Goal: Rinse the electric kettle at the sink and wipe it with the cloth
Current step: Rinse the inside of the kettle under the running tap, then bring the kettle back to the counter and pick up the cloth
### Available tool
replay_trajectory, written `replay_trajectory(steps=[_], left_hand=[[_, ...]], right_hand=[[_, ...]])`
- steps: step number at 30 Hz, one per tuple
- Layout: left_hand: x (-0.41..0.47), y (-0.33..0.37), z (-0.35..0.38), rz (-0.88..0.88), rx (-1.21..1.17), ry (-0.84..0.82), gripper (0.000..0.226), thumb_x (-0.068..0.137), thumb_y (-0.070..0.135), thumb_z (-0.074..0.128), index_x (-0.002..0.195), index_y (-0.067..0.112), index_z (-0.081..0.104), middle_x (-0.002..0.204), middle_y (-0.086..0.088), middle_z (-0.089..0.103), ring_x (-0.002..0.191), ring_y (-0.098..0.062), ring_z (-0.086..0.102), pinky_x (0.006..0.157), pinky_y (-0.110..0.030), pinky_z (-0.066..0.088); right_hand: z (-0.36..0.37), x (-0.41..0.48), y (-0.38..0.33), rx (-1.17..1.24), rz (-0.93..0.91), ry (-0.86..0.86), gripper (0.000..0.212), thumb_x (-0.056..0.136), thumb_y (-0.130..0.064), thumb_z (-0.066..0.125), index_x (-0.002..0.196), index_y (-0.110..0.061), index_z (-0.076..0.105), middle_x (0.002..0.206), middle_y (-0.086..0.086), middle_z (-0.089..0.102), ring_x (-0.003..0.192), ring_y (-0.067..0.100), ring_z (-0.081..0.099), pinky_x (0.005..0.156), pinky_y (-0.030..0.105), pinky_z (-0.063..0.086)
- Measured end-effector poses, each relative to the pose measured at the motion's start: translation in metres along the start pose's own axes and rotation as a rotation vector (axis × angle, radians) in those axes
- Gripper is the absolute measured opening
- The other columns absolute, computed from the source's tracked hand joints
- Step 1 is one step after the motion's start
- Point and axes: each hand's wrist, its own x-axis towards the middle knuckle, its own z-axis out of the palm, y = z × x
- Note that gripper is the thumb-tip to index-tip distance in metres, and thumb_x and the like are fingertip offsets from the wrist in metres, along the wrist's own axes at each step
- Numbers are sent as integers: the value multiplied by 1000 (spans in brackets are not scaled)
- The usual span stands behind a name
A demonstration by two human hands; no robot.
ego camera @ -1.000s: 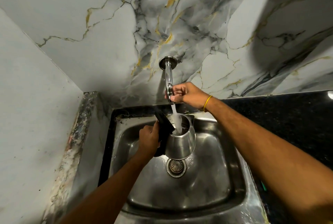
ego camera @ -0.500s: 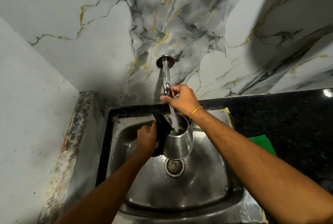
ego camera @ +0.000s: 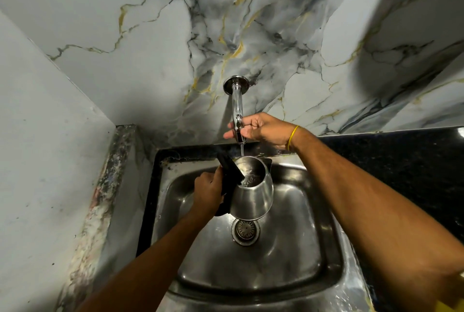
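Head view: left hand (ego camera: 209,190) grips kettle (ego camera: 252,192) over sink (ego camera: 326,249); right hand (ego camera: 261,128) clenches tap (ego camera: 237,108). Stream has thinned since earlier, so filling is probably ending.

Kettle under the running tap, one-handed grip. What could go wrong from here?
1. The kettle hangs above the sink from the left hand alone; as it fills it gets heavier and may tip or slip.
2. The stream from the tap lands near the open lid, so water may splash out.
3. The right hand is on the tap; turning it further open could overfill.
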Motion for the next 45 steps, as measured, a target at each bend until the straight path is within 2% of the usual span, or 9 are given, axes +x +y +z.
replay_trajectory(steps=[6,11,17,23,26,28,33,39,45], left_hand=[[5,-1,9,-35,-5,13,85,74,73,41,70,-9,63,62,-19,64,58,-17,54,55,-33,42],[6,5,13,-61,-6,37,70,75,74,43,59,9,62,52,2,60,49,-3,54,47,-21,43],[6,19,14,-49,36,-2,86,81,69,38,57,-13,51,58,-38,55,50,-30,50,59,-57,48],[-5,31,18,-20,10,-29,91,79,72,39,59,-16,51,54,-36,53,49,-28,49,53,-48,45],[-12,38,20,-9,-9,-45,88,79,70,38,57,-14,53,51,-30,54,48,-30,52,56,-44,46],[-17,44,21,11,12,-41,87,78,70,36,58,-12,56,54,-32,58,50,-36,54,59,-48,50],[-30,50,30,6,7,-54,83,76,75,40,55,-4,58,48,-16,57,45,-28,55,52,-36,48],[-47,57,49,-11,-14,-42,80,75,74,43,55,-2,58,51,-23,57,48,-26,54,51,-43,44],[-73,71,74,-12,-18,-154,70,72,73,48,57,5,57,50,-8,53,47,-22,49,50,-32,42]], right_hand=[[-12,4,-1,46,1,-109,40,103,8,45,143,12,46,142,32,57,139,39,53,119,41,42],[-19,10,-5,161,33,-228,43,102,14,39,144,19,38,148,41,44,145,48,41,116,34,45],[-23,13,-5,253,69,-271,45,101,16,37,146,19,34,152,41,38,143,52,39,114,39,47],[-18,-3,2,-94,-11,-9,33,100,-8,62,128,9,65,124,21,73,123,35,67,111,40,50],[-13,-10,-1,-447,-28,172,30,98,-28,68,98,1,77,70,-10,70,68,4,60,75,30,49],[-9,-17,0,-669,-10,317,44,93,-46,69,75,-6,72,60,0,57,60,9,48,64,30,38],[-10,-53,12,-684,-10,609,49,97,-49,59,74,-7,69,71,12,69,73,28,62,72,35,51],[-14,-130,36,-466,71,754,58,97,-56,53,92,0,70,96,23,74,81,17,61,91,45,54],[1,-199,72,-196,46,822,33,102,-39,57,107,-10,72,112,14,74,115,24,64,110,45,46]])
